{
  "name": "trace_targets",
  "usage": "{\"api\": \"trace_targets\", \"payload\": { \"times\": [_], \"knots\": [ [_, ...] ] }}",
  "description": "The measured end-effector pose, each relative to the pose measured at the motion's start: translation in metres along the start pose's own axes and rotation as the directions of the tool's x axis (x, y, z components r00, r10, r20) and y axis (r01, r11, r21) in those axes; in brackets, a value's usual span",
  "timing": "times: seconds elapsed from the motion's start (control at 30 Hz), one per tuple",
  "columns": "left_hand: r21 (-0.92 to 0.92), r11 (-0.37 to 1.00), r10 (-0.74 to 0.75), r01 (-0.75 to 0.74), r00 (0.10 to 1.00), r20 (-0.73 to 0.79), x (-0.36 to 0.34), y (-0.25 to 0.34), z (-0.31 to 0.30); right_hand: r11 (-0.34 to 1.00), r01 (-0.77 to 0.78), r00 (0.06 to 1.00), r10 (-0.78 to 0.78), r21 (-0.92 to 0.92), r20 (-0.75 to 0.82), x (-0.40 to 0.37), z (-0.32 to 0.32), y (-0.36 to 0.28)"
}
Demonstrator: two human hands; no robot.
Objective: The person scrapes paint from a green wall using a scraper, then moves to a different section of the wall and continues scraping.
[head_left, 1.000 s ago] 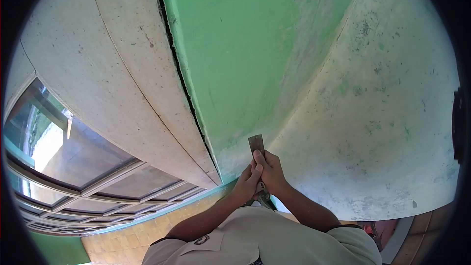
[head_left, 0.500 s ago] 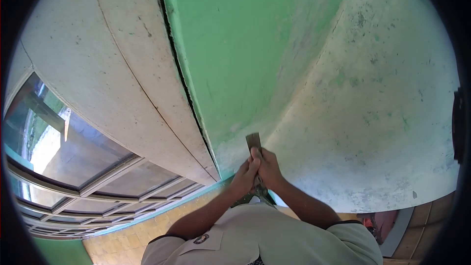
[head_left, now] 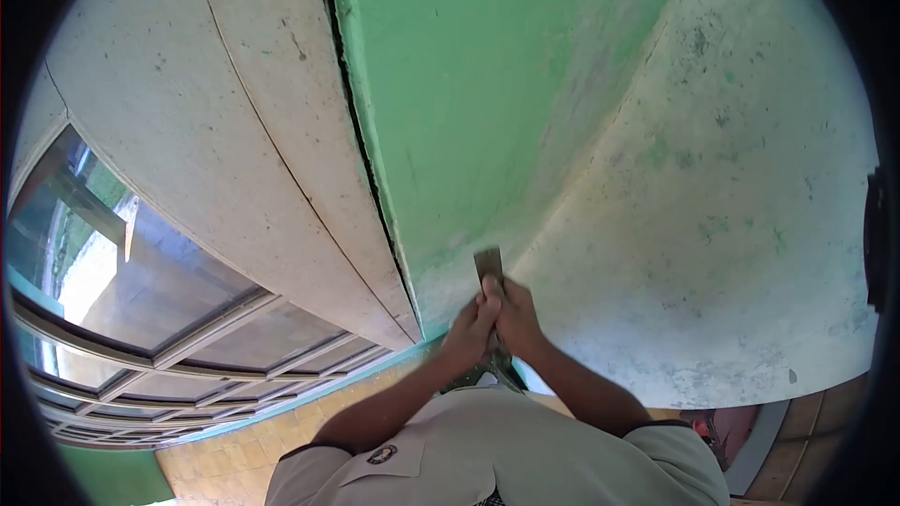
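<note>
Both my hands are clasped together low in front of my chest, around a flat grey-brown scraper [head_left: 488, 262]. My left hand [head_left: 471, 326] is closed on it from the left, thumb pointing up along it. From the right my right hand [head_left: 517, 319] wraps over the same tool. Its wide flat end sticks up beyond the fingers and overlaps the lower part of the green wall [head_left: 450, 112]; the grip is hidden in my hands. Around the blade, the paint on the wall looks pale and worn.
To the right, a whitish wall [head_left: 712, 187] with green patches meets the green one at a corner. On the left stand a cream wooden frame [head_left: 262, 159], with a dark gap along the wall, and a paned window [head_left: 187, 272]. Yellowish floor tiles [head_left: 244, 450] lie below.
My clasped hands and the scraper have shifted slightly upward against the wall. The view has turned a little, moving the frame and wall slightly to the right.
</note>
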State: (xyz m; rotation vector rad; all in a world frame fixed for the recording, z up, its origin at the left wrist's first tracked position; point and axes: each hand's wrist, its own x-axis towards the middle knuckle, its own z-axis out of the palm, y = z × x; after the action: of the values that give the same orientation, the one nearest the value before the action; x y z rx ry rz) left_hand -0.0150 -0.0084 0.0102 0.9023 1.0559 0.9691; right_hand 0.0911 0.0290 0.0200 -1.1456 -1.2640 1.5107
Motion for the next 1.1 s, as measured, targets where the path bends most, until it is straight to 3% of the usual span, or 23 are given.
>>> {"api": "trace_targets", "payload": {
  "times": [0.03, 0.1, 0.13, 0.17, 0.2, 0.3, 0.43, 0.5, 0.63, 0.7, 0.73, 0.77, 0.83, 0.93, 1.1],
  "knots": [
    [0.002, 1.0, 0.011, -0.011, 1.0, -0.002, 0.002, -0.013, 0.001, 1.0, 0.011, 1.0, -0.011, -0.002, 0.005, -0.001, 0.0, 0.004],
    [0.008, 0.975, 0.221, -0.222, 0.968, -0.117, 0.009, -0.035, 0.003, 1.0, -0.009, 1.0, 0.009, 0.002, 0.01, -0.002, 0.002, 0.01],
    [0.092, 0.97, 0.236, -0.226, 0.966, -0.106, 0.014, -0.015, -0.006, 0.997, -0.008, 1.0, 0.006, -0.071, -0.024, 0.011, 0.008, -0.002],
    [0.022, 0.984, 0.176, -0.175, 0.97, -0.168, 0.021, 0.014, -0.009, 0.992, 0.076, 0.997, -0.077, -0.105, -0.013, 0.03, 0.013, -0.016],
    [-0.002, 0.988, 0.153, -0.154, 0.984, -0.095, 0.017, 0.059, -0.015, 0.983, 0.18, 0.983, -0.182, 0.042, 0.028, 0.039, 0.023, -0.048],
    [0.023, 0.985, 0.168, -0.168, 0.986, 0.021, 0.018, 0.085, -0.014, 0.984, 0.143, 0.988, -0.148, 0.104, 0.043, 0.037, 0.022, -0.075],
    [-0.044, 0.977, 0.205, -0.206, 0.978, -0.04, 0.012, 0.063, 0.001, 0.994, 0.087, 0.996, -0.089, 0.065, 0.024, 0.026, 0.011, -0.059],
    [-0.029, 0.996, 0.079, -0.079, 0.997, -0.015, 0.004, 0.038, 0.003, 0.996, 0.033, 0.999, -0.035, 0.079, 0.023, 0.016, 0.0, -0.024],
    [0.004, 0.999, -0.036, 0.036, 0.999, -0.002, -0.001, 0.006, 0.003, 0.982, -0.147, 0.988, 0.142, 0.116, 0.053, -0.003, -0.005, 0.005],
    [-0.036, 0.995, 0.091, -0.097, 0.984, -0.157, 0.009, 0.01, 0.002, 0.99, -0.086, 0.996, 0.083, 0.111, 0.026, 0.019, 0.008, -0.014],
    [-0.014, 0.999, 0.047, -0.05, 0.984, -0.171, 0.012, 0.038, -0.008, 0.994, 0.032, 0.998, -0.037, 0.1, 0.051, 0.036, 0.019, -0.038],
    [-0.027, 0.984, 0.169, -0.174, 0.977, -0.131, 0.018, 0.064, -0.016, 0.984, 0.151, 0.984, -0.159, 0.093, 0.079, 0.043, 0.024, -0.051],
    [0.038, 0.999, 0.004, -0.004, 1.0, -0.003, 0.014, 0.075, -0.022, 0.987, 0.132, 0.989, -0.138, 0.095, 0.062, 0.038, 0.024, -0.052],
    [-0.053, 0.986, 0.156, -0.158, 0.986, -0.051, 0.012, 0.067, -0.006, 0.992, 0.072, 0.995, -0.078, 0.1, 0.063, 0.03, 0.015, -0.057],
    [-0.028, 0.988, 0.149, -0.151, 0.987, -0.065, 0.002, 0.001, 0.003, 0.994, 0.017, 0.998, -0.023, 0.105, 0.051, 0.001, 0.002, -0.013]
  ]
}}
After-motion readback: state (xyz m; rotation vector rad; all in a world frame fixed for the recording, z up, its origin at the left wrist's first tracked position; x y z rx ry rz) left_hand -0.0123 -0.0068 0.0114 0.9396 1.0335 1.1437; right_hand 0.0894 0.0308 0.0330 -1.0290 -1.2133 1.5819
